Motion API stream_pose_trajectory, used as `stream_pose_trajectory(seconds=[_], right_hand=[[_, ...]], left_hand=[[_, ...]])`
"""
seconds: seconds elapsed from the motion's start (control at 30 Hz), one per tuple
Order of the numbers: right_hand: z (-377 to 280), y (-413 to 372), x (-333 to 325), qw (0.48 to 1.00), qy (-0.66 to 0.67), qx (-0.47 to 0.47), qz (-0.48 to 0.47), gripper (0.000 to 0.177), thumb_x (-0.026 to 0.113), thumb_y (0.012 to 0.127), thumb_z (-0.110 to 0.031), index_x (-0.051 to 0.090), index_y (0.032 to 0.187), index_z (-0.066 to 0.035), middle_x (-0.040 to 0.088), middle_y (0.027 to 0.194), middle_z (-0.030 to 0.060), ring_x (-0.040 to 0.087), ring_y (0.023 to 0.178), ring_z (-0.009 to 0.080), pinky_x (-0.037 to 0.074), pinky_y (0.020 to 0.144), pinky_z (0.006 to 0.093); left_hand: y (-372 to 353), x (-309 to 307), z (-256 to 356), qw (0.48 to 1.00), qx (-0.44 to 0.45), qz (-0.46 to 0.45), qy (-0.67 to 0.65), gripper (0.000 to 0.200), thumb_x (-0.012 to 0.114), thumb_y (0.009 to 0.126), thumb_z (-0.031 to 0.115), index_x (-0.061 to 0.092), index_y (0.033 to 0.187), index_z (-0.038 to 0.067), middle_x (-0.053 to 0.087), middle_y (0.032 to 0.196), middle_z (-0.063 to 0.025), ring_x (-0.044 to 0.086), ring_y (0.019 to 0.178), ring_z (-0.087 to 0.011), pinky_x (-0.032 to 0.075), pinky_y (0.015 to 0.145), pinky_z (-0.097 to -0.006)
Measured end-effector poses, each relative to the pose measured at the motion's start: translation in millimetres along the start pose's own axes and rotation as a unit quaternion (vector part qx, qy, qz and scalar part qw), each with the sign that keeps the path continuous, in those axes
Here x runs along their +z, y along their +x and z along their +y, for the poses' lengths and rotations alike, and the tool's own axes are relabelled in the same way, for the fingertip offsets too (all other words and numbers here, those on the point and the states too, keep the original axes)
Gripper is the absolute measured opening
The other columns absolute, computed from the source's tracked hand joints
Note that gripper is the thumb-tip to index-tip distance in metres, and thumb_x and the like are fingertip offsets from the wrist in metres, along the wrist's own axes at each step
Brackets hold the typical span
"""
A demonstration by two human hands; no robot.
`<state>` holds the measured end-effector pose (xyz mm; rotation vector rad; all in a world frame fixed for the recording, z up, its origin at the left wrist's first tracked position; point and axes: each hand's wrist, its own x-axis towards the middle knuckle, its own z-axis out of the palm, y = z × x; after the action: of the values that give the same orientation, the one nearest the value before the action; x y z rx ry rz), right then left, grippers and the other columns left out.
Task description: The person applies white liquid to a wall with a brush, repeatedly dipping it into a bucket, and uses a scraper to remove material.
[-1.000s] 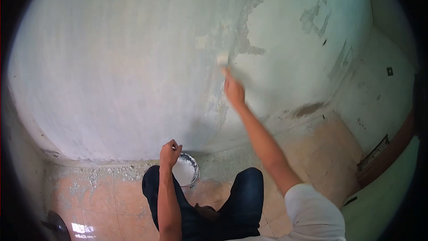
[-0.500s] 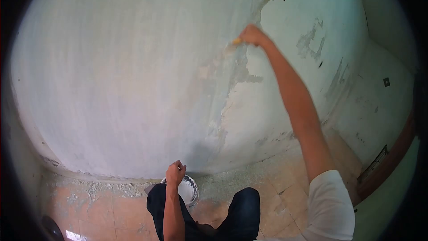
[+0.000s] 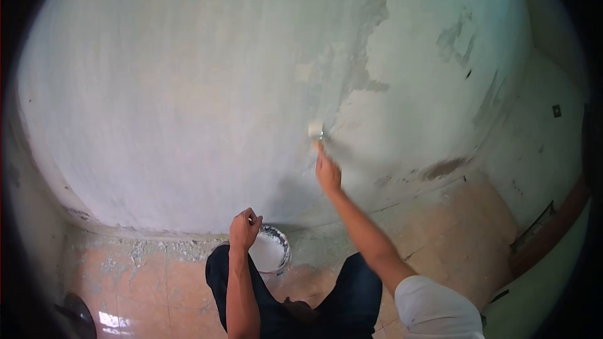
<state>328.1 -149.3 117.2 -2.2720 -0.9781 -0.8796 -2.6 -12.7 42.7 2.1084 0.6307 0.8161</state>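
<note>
My right hand [image 3: 328, 172] grips the handle of a flat brush [image 3: 316, 130], whose pale bristles point up against the wall [image 3: 207, 100], near the line where the whitish coat meets bare patches. My left hand [image 3: 244, 229] is curled above my knee, beside a round bucket [image 3: 269, 250] of white paint or similar liquid. Its fingers are closed; whether something small is between them does not show. White smears mark the bucket's dark rim.
Flakes and debris [image 3: 147, 248] lie on the tiled floor [image 3: 182, 282] along the wall's base. A dark round object [image 3: 78, 315] is at the lower left. A small socket-like plate [image 3: 556, 111] is on the right wall.
My right hand has come down the wall with the brush, which now points upward. My left hand stays closed near the bucket. The view has shifted slightly.
</note>
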Motion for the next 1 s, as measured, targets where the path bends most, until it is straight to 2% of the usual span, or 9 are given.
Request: stream_pose_trajectory(seconds=[0.07,0.27,0.33,0.37,0.53,0.63,0.7,0.83,1.0], right_hand=[[10,-106,57,0.984,0.029,0.080,-0.155,0.053,0.064,0.107,-0.019,0.059,0.160,-0.019,0.078,0.100,0.0258,0.074,0.084,0.0453,0.059,0.076,0.0568],[-6,-314,132,0.932,0.187,0.161,-0.264,0.040,0.062,0.106,-0.019,0.066,0.145,-0.010,0.076,0.093,0.0270,0.075,0.086,0.0473,0.060,0.078,0.0535],[-15,-352,149,0.896,0.228,0.233,-0.302,0.033,0.059,0.107,-0.016,0.069,0.138,-0.009,0.077,0.092,0.0242,0.079,0.086,0.0400,0.061,0.077,0.0488],[-20,-369,162,0.859,0.286,0.286,-0.313,0.030,0.059,0.109,-0.016,0.071,0.136,-0.008,0.080,0.093,0.0162,0.080,0.083,0.0271,0.061,0.074,0.0415],[-47,-382,206,0.749,0.438,0.365,-0.337,0.028,0.065,0.111,-0.023,0.075,0.129,-0.004,0.080,0.090,0.0038,0.077,0.078,0.0149,0.058,0.069,0.0306],[-59,-373,242,0.739,0.431,0.407,-0.319,0.028,0.068,0.111,-0.029,0.080,0.114,-0.003,0.077,0.080,0.0034,0.075,0.074,0.0131,0.056,0.068,0.0299],[-61,-382,273,0.822,0.321,0.362,-0.301,0.034,0.070,0.109,-0.033,0.081,0.099,-0.002,0.075,0.072,0.0068,0.074,0.070,0.0176,0.055,0.067,0.0341],[-55,-416,331,0.862,0.197,0.302,-0.356,0.032,0.073,0.104,-0.037,0.081,0.105,-0.005,0.079,0.086,0.0186,0.078,0.084,0.0411,0.058,0.074,0.0493],[-65,-436,360,0.861,0.167,0.271,-0.398,0.032,0.072,0.105,-0.037,0.081,0.103,-0.006,0.079,0.085,0.0182,0.078,0.085,0.0408,0.059,0.077,0.0515]], left_hand=[[-7,-15,5,1.000,-0.029,-0.007,-0.011,0.030,0.081,0.092,0.021,0.059,0.084,0.002,0.066,0.076,-0.0181,0.065,0.073,-0.0432,0.052,0.069,-0.0504],[-26,-66,-17,0.995,-0.090,-0.001,0.045,0.030,0.082,0.094,0.022,0.063,0.088,0.000,0.070,0.081,-0.0231,0.069,0.075,-0.0444,0.053,0.069,-0.0501],[-28,-86,-33,0.992,-0.106,0.030,0.054,0.029,0.082,0.095,0.020,0.063,0.090,-0.001,0.069,0.079,-0.0223,0.067,0.072,-0.0401,0.053,0.069,-0.0473],[-29,-94,-38,0.991,-0.119,0.041,0.049,0.028,0.081,0.096,0.019,0.062,0.090,-0.002,0.068,0.078,-0.0210,0.066,0.070,-0.0368,0.053,0.069,-0.0456],[-42,-135,-44,0.983,-0.152,0.103,-0.009,0.030,0.077,0.100,0.012,0.055,0.087,-0.005,0.065,0.079,-0.0156,0.063,0.074,-0.0245,0.055,0.078,-0.0389],[-44,-146,-43,0.972,-0.211,0.106,-0.006,0.028,0.075,0.101,0.010,0.055,0.087,-0.004,0.067,0.083,-0.0128,0.063,0.080,-0.0200,0.055,0.085,-0.0370],[-43,-149,-46,0.968,-0.229,0.102,0.001,0.026,0.073,0.101,0.008,0.055,0.086,-0.004,0.069,0.086,-0.0127,0.064,0.083,-0.0175,0.055,0.088,-0.0366],[-36,-149,-51,0.961,-0.253,0.105,-0.021,0.025,0.072,0.101,0.007,0.055,0.086,-0.003,0.071,0.087,-0.0125,0.063,0.083,-0.0174,0.055,0.090,-0.0363],[-22,-148,-55,0.952,-0.291,0.087,-0.040,0.026,0.074,0.099,0.006,0.055,0.084,-0.002,0.073,0.089,-0.0125,0.062,0.083,-0.0176,0.054,0.090,-0.0368]])
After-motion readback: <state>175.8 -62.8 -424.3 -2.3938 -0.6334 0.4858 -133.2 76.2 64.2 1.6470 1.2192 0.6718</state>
